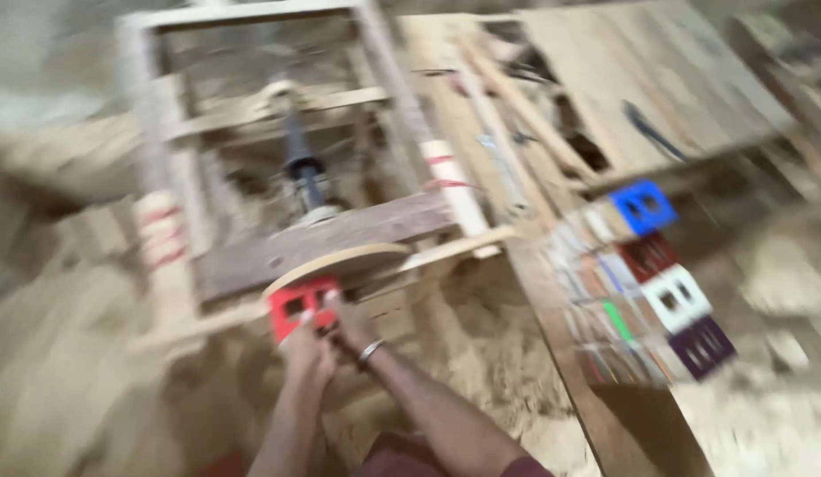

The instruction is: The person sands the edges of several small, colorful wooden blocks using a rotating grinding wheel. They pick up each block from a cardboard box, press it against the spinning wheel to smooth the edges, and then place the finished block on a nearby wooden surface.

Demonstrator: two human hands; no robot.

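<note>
both hands hold a red block (297,307) w/ two square holes, just under the edge of a round wooden disc (338,263). left hand (306,346) grip closed on its lower side, right hand (350,325) w/ a bracelet closed on its right side. picture is blurred. blue, white and dark blocks (667,283) lie on the worktop (561,291) at right, well apart.

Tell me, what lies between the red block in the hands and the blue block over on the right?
In the head view, between the red block and the blue block lie a round wooden disc, then a wooden bench with blurred small pieces.
</note>
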